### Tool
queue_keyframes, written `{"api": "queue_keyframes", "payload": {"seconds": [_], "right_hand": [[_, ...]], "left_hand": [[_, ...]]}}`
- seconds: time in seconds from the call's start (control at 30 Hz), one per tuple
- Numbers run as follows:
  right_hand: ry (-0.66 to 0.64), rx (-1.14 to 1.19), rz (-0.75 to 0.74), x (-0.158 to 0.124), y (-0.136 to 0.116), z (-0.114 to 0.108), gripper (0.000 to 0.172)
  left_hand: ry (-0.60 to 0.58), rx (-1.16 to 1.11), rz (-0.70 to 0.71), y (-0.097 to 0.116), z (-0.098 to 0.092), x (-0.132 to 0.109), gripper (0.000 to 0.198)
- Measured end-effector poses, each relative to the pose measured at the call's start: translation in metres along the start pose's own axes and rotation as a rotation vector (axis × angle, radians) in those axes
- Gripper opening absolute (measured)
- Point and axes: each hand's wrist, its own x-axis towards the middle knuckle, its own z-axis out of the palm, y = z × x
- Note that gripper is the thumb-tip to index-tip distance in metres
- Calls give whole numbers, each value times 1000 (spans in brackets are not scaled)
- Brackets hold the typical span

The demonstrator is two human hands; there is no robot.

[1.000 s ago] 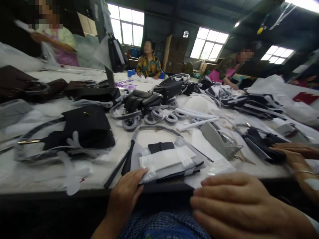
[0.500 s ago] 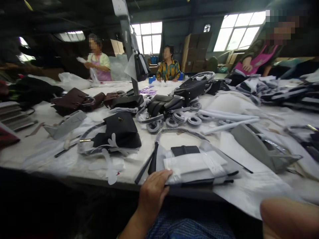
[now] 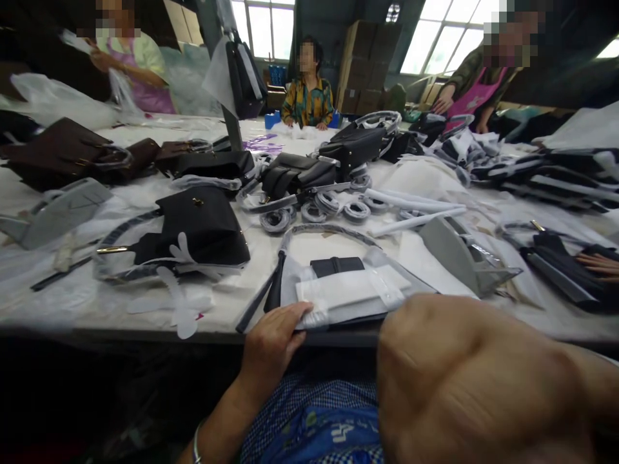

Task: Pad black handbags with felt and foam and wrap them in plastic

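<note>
At the table's front edge lies a flat black handbag [image 3: 348, 320] under white wrapping, with a white packet [image 3: 333, 288] and a small black flap piece [image 3: 337, 265] on top. Its wrapped handle [image 3: 329, 229] arches behind. My left hand [image 3: 275, 335] pinches the bag's near left corner, thumb below and fingers above. Large and close to the camera, my right hand [image 3: 464, 374] covers the bag's right end; its fingers are hidden. To the left sits a black handbag [image 3: 203, 225] with a wrapped handle and white padding pieces [image 3: 181, 299].
Coiled wrapped straps [image 3: 324, 207] and more black bags [image 3: 294, 174] lie behind. A grey stiff form [image 3: 459, 254] stands at right, near another person's hand [image 3: 599, 263] on a black bag. A post [image 3: 232, 129] rises at left. Co-workers stand or sit across the table.
My right hand has come in from the lower right, up over the bag's right end. My left hand keeps its hold on the corner. The view has shifted.
</note>
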Motion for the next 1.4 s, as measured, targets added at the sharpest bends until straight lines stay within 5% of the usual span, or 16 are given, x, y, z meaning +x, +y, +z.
{"api": "queue_keyframes", "payload": {"seconds": [0.1, 0.2, 0.4, 0.77, 1.1, 1.4], "right_hand": [[-167, 334, 85, 22, 25, 5, 20], [-335, 424, 216, 34, 63, 16, 21], [-622, 116, 245, 66, 113, 41, 21], [-905, -449, 247, 108, 111, 66, 16], [-884, -531, 139, 120, 117, 66, 29], [-663, -291, 240, 108, 186, 74, 50]], "left_hand": [[-6, -18, -13, 0, 0, 1, 39], [8, -30, -25, 0, 0, 2, 40], [21, -45, -49, 1, 2, 1, 49], [113, -3, 44, 1, 9, -2, 35], [155, -21, 58, 8, 8, 1, 24], [193, 27, 42, 8, 14, -3, 26]]}}
